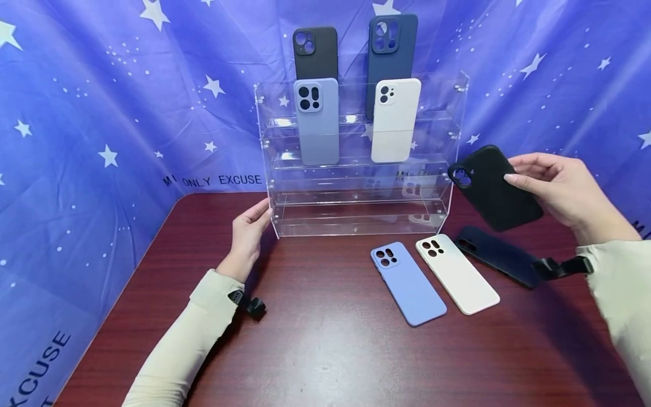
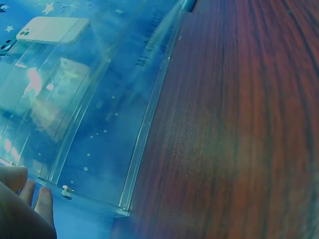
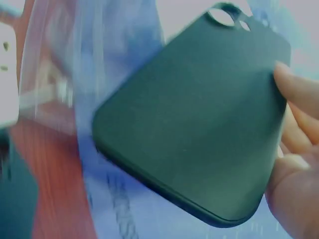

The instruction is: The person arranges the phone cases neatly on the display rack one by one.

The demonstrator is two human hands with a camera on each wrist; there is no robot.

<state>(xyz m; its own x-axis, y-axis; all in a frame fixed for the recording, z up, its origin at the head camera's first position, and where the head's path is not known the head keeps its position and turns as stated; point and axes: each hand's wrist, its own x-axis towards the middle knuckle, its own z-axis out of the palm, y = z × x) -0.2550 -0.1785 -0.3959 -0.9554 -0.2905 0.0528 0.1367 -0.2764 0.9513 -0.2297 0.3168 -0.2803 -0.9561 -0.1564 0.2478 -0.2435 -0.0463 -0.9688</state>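
Observation:
My right hand (image 1: 556,183) pinches a black phone case (image 1: 500,189) by its edge, above the table and right of a clear acrylic display stand (image 1: 356,229). In the right wrist view that black case (image 3: 194,114) fills the middle, thumb at its side. My left hand (image 1: 249,232) touches the stand's lower left side with its fingers. On the stand's upper tiers are a light blue case (image 1: 319,130), a white case (image 1: 395,127), a black case (image 1: 317,62) and a dark blue case (image 1: 393,65).
On the dark red wooden table (image 1: 305,350) lie a periwinkle case (image 1: 409,285), a white case (image 1: 460,277) and a dark navy case (image 1: 495,257), side by side in front of the stand's right half. A blue starry curtain (image 1: 127,113) hangs behind.

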